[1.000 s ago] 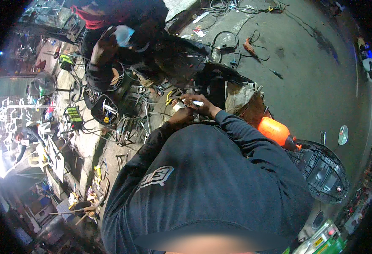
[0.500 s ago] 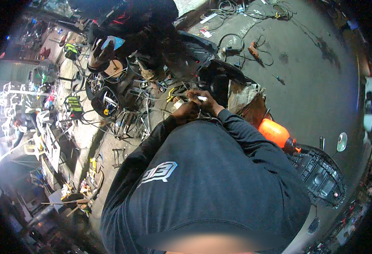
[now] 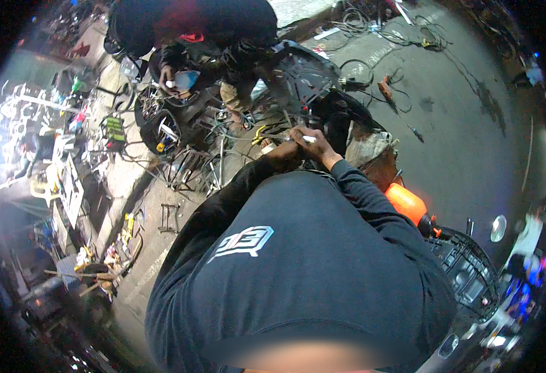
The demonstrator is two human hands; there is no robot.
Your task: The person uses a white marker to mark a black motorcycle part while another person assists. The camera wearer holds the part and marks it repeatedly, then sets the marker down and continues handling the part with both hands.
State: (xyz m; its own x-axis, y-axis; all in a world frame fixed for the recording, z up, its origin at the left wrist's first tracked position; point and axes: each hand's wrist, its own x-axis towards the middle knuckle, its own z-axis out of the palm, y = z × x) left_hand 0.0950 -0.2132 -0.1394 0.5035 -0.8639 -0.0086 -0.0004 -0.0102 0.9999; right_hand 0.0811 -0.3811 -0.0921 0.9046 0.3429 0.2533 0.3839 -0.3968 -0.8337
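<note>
Both hands meet just beyond the person's dark sweatshirt (image 3: pixel 310 261). The right hand (image 3: pixel 313 144) pinches a small white marker-like stick (image 3: pixel 308 138), fingers closed round it. The left hand (image 3: pixel 283 152) sits just left of it, touching; its grip I cannot tell. An orange lamp (image 3: pixel 405 203) lies nearer, right.

I see grey concrete floor (image 3: pixel 472 143): tangled cables (image 3: pixel 372 22) at twelve o'clock, what looks like an orange tool (image 3: pixel 385 89) at one.
</note>
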